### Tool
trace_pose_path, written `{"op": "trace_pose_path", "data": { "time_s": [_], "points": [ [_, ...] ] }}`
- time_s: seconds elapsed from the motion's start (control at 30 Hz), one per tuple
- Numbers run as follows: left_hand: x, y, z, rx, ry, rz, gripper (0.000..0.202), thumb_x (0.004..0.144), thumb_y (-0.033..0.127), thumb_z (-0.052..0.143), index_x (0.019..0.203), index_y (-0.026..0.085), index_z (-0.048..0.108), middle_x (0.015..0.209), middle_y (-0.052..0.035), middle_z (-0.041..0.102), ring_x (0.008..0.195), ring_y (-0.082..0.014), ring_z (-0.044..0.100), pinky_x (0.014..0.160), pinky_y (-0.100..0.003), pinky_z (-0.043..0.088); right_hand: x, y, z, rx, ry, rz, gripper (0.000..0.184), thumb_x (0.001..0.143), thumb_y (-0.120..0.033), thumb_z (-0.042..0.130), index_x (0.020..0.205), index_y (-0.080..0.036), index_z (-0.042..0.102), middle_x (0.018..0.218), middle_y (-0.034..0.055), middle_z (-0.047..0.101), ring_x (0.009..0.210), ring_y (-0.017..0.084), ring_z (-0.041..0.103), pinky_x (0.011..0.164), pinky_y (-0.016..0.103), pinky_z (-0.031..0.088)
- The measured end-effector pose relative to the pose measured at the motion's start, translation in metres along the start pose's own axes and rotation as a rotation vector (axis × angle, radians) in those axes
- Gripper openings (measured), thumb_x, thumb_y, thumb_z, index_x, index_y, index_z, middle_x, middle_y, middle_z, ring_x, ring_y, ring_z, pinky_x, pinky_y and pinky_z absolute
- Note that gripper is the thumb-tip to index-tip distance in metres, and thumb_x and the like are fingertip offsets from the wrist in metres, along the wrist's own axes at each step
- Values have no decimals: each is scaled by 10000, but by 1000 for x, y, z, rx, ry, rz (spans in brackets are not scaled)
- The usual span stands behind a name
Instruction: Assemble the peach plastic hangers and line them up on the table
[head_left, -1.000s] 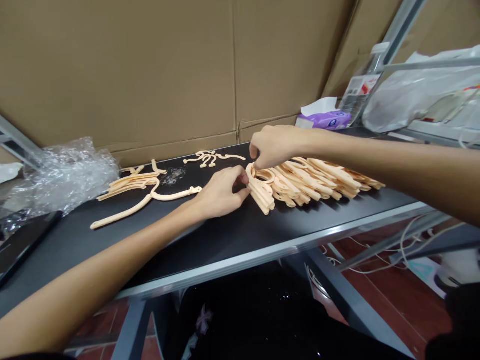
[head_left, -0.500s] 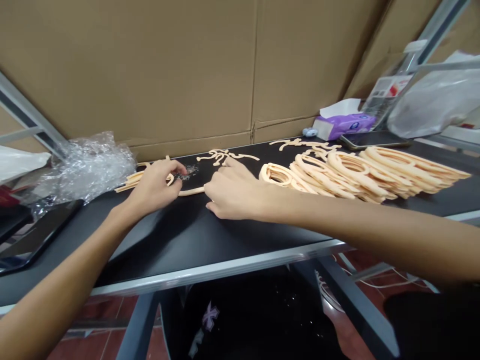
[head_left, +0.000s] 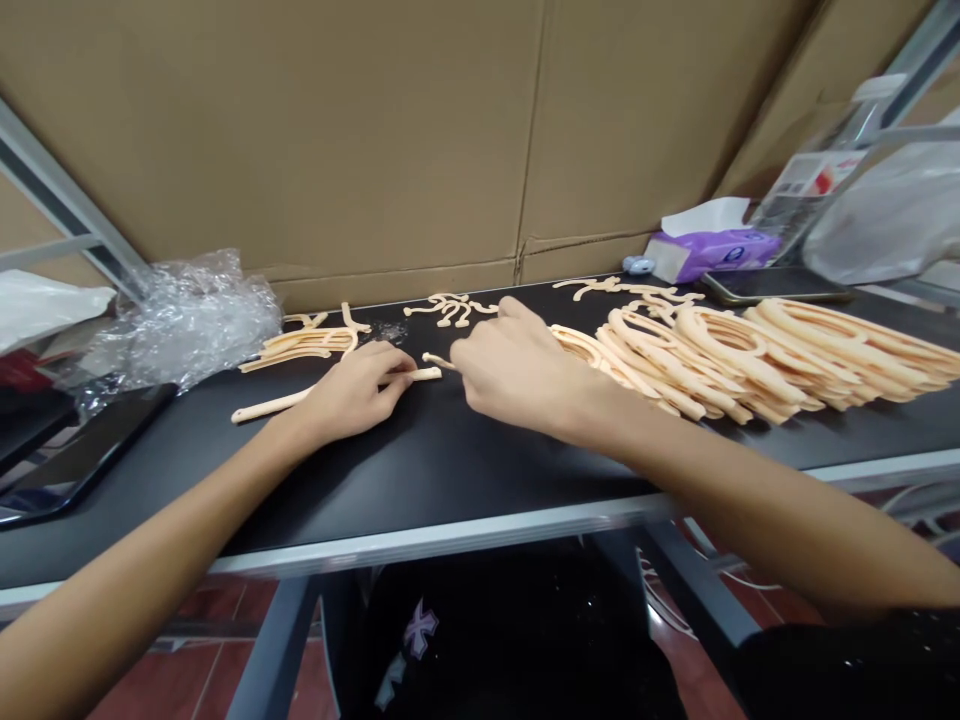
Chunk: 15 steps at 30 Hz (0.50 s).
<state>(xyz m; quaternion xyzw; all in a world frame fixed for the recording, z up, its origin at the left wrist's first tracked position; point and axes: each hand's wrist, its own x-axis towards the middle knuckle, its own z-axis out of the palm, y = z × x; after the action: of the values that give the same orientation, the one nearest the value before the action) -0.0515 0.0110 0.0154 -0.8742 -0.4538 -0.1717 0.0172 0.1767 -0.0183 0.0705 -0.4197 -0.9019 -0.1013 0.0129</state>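
A long, thin peach plastic piece lies on the black table. My left hand rests on its middle with fingers curled over it. My right hand pinches a thin peach end just right of the left fingers. Behind my right wrist, a long row of overlapping peach plastic rings runs to the right. A small pile of peach strips lies behind my left hand.
Peach branched offcuts and more offcuts lie near the cardboard wall. Bubble wrap and a dark flat device are at the left. A purple tissue pack and a phone sit at the back right.
Both hands left the end of the ring row and moved left to the long thin piece. My left hand now lies on it, and my right hand pinches its end.
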Motion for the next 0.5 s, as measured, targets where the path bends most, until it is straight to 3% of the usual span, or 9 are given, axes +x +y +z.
{"op": "trace_pose_path", "data": {
  "time_s": [0.23, 0.5],
  "points": [
    [-4, 9, -6, -4, 26, -10, 188, 929, 314, 506, 928, 192, 648, 941, -91, 688, 890, -257, 655, 859, -393, 515, -3, 20, -6, 79, 54, 92, 367, 910, -88, 458, 1115, -162, 753, 1072, 165, 788, 1052, 310, 733, 745, 348, 333],
    [-4, 16, -3, -10, 41, -31, 164, 877, 312, 534, 871, 197, 651, 921, -83, 712, 872, -258, 670, 867, -394, 530, 2, 26, 5, 263, 59, 108, 352, 889, -98, 442, 1103, -165, 714, 1131, 154, 765, 966, 288, 722, 655, 313, 336]
  ]
}}
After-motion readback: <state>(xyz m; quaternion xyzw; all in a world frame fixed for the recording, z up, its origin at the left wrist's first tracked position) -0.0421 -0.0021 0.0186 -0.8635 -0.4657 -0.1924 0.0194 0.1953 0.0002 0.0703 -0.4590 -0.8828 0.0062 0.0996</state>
